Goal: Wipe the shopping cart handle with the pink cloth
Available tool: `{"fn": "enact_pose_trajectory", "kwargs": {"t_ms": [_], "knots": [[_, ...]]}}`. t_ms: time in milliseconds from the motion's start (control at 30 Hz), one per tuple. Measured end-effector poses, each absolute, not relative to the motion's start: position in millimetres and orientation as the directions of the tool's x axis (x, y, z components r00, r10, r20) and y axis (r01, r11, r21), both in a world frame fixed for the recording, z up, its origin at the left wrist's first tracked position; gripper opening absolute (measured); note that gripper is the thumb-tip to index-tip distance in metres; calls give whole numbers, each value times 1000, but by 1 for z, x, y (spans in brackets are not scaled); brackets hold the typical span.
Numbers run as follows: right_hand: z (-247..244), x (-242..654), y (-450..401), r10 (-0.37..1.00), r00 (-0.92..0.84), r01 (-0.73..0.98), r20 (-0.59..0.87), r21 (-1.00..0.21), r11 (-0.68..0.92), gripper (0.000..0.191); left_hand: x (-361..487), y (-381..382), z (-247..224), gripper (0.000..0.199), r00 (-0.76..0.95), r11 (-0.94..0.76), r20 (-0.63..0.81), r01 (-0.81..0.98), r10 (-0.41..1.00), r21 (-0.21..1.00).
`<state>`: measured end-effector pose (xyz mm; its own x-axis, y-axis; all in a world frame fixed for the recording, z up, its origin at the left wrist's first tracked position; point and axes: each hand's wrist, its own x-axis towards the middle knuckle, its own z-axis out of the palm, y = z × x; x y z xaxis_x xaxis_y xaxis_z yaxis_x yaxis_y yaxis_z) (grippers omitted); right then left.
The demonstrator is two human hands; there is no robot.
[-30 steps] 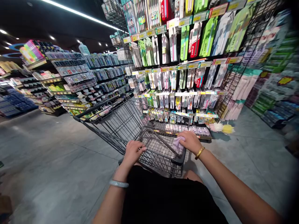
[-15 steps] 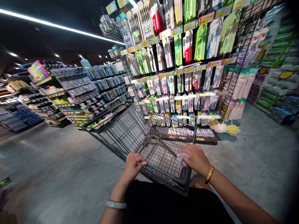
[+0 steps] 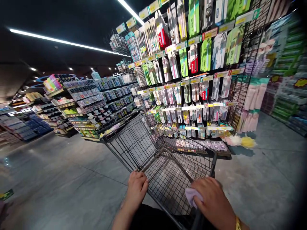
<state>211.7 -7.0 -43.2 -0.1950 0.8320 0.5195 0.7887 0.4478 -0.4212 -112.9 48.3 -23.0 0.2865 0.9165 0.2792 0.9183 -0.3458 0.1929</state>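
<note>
Ahead of cart (image 3: 153, 150), toothbrush rack (image 3: 192, 80) close; both hands (image 3: 136, 188) gripping handle, R w/ cloth (image 3: 193, 195).

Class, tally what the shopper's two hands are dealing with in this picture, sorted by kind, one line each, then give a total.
Hands on the cart: 2, left hand and right hand
Wire shopping cart: 1
Pale purple cloth under the right hand: 1
Gold bracelet: 1
Total: 5

Empty dark wire cart (image 3: 153, 150), upright.
</note>
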Motion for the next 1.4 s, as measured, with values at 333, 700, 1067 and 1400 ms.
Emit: {"fn": "enact_pose_trajectory", "kwargs": {"t_ms": [333,700,1067,1400], "knots": [[-40,272,19,840,-283,764,463,-421,489,22,-108,59,-6,30,339,-392,224,883,913,259],[-33,197,-15,877,-179,810,446,-440,388,11,-19,-38,-25,85,694,-752,362,658,622,28],[-30,256,24,918,-240,882,316,-325,342,19,-30,-40,-76,34,687,-706,353,702,635,-96],[-21,235,2,919,-389,848,68,-363,386,27,-69,-50,-28,29,790,-803,306,585,532,-113]]}}
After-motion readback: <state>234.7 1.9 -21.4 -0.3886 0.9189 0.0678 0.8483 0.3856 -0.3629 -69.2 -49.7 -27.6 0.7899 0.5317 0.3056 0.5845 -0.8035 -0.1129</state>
